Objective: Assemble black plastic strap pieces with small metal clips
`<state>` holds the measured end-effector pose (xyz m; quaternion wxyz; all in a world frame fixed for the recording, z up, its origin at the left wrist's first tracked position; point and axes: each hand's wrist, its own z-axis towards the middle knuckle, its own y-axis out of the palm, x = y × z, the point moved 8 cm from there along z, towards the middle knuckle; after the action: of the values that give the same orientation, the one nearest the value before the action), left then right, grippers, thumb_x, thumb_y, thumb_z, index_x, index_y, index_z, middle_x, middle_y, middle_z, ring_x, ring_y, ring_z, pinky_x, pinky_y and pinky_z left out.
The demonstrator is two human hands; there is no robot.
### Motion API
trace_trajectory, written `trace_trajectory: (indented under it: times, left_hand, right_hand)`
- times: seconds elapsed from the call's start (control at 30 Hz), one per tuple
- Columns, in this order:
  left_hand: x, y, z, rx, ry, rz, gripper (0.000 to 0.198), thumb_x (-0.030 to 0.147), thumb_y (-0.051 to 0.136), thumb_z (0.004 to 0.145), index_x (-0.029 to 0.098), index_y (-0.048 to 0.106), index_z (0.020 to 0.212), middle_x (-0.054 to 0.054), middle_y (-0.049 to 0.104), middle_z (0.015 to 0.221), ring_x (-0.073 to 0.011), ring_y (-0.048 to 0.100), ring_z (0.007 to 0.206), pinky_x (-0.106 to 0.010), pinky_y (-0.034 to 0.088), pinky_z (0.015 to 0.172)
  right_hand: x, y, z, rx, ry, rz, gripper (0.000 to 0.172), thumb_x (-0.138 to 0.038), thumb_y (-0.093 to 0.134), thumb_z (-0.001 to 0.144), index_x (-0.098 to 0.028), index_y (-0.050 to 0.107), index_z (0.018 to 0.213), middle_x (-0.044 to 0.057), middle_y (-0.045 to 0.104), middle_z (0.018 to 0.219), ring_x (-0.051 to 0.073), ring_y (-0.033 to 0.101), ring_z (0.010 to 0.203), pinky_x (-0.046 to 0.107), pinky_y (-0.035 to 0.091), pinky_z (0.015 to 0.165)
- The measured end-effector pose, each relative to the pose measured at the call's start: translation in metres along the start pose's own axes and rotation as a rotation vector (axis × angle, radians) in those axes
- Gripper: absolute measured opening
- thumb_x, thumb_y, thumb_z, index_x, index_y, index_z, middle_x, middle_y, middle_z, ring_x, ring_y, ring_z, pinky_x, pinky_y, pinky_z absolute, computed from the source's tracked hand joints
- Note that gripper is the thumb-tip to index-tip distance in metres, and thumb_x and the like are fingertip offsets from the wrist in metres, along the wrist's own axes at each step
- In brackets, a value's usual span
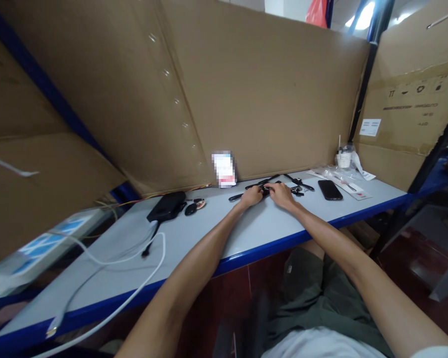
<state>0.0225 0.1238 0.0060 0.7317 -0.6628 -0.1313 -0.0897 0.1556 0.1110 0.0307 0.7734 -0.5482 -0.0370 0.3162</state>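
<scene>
Both of my hands are close together over the grey tabletop (209, 219), fingers bent around a dark strap-like piece. My left hand (251, 196) holds it from the left, and a black strap end (236, 198) sticks out beside that hand. My right hand (281, 194) pinches the same piece from the right. The fingers cover most of what lies between them. Just behind and to the right lie more black straps (302, 184) with small buckle-like parts.
Right of my hands lies a black phone (330, 190). A propped phone with a lit, blurred screen (224, 169) leans on the cardboard wall (269, 99). Leftward are a black box (168, 206) and a white cable (129, 299) hanging over the edge. Plastic packaging (336, 175) lies at the back right.
</scene>
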Motion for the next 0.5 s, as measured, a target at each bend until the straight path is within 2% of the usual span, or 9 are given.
trace_trajectory:
  times: [0.1,0.2,0.27,0.37,0.5]
  left_hand:
    - [-0.0014,0.0007,0.0007,0.001,-0.009,0.008,0.038,0.029,0.041,0.097,0.014,0.072,0.112,-0.018,0.075,0.12,-0.028,0.069,0.112,-0.033,0.05,0.09]
    - [-0.0031,0.0014,0.0016,0.005,-0.018,0.013,0.039,0.029,0.039,0.097,0.014,0.072,0.111,-0.018,0.075,0.12,-0.0278,0.07,0.111,-0.034,0.051,0.089]
    - [-0.0037,0.0016,0.0021,0.007,-0.021,0.015,0.038,0.029,0.04,0.097,0.015,0.072,0.112,-0.018,0.075,0.12,-0.0276,0.069,0.111,-0.033,0.051,0.089]
    - [-0.0036,0.0018,0.0022,0.009,-0.019,0.016,0.037,0.029,0.041,0.097,0.015,0.072,0.112,-0.018,0.075,0.12,-0.0279,0.069,0.112,-0.034,0.051,0.09]
    - [-0.0033,0.0011,0.0013,0.013,-0.023,0.014,0.037,0.03,0.041,0.097,0.016,0.073,0.112,-0.018,0.075,0.12,-0.028,0.07,0.111,-0.035,0.051,0.09]
  right_hand:
    - [0.0003,0.0015,-0.0007,-0.031,-0.003,-0.003,0.04,-0.021,0.048,0.096,-0.03,0.074,0.125,0.005,0.077,0.116,0.022,0.068,0.11,0.028,0.047,0.094]
    - [0.004,-0.0019,-0.0013,0.0,0.044,-0.012,0.04,-0.021,0.047,0.097,-0.029,0.073,0.127,0.007,0.077,0.116,0.022,0.069,0.108,0.028,0.048,0.093]
    - [0.0005,-0.0028,-0.0017,0.002,0.007,0.011,0.044,-0.02,0.047,0.097,-0.031,0.07,0.132,0.005,0.076,0.118,0.021,0.068,0.11,0.027,0.048,0.094]
    - [-0.0016,-0.0004,-0.002,-0.036,-0.013,0.012,0.041,-0.019,0.049,0.096,-0.031,0.074,0.126,0.005,0.077,0.117,0.022,0.067,0.111,0.027,0.048,0.095]
    - [0.0029,-0.0041,-0.0014,0.013,0.034,0.014,0.042,-0.017,0.048,0.095,-0.03,0.074,0.126,0.006,0.077,0.116,0.022,0.069,0.109,0.029,0.049,0.094]
